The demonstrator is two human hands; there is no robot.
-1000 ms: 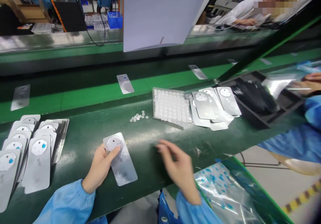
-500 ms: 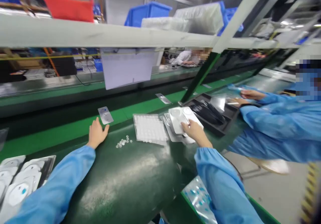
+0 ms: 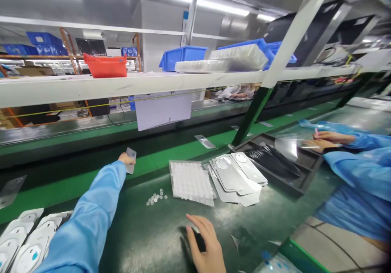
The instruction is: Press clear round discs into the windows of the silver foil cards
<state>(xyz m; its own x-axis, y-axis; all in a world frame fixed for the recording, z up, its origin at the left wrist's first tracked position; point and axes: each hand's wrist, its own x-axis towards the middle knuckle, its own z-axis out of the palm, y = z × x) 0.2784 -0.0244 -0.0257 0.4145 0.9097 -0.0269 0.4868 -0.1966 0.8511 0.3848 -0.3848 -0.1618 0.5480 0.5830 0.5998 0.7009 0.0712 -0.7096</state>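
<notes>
My left hand (image 3: 125, 158) reaches out over the green belt, its fingers closed on a thin, silvery rectangular plate (image 3: 131, 164). Most of those fingers are hidden behind the sleeve and the plate. Low in the view, my right hand (image 3: 206, 242) hovers over the dark green work surface, thumb and fingers apart with nothing between them. Small clear round caps (image 3: 155, 200) lie loose between the two hands. Beyond the right hand is a tray of white pieces (image 3: 191, 179), and right of it a loose pile of flat white plates with round rings (image 3: 233, 175).
More ringed white plates stand in rows (image 3: 24, 244) at the lower left. A dark divided tray (image 3: 301, 185) holds black wrapped items. A co-worker's hands (image 3: 330, 140) are at the right. A green-white post (image 3: 255, 112) and a white shelf beam (image 3: 91, 86) cross above the belt.
My left hand has closed on the silvery plate on the belt. My right hand has left the pile of white plates and come back toward me, now open. The view has tilted up.
</notes>
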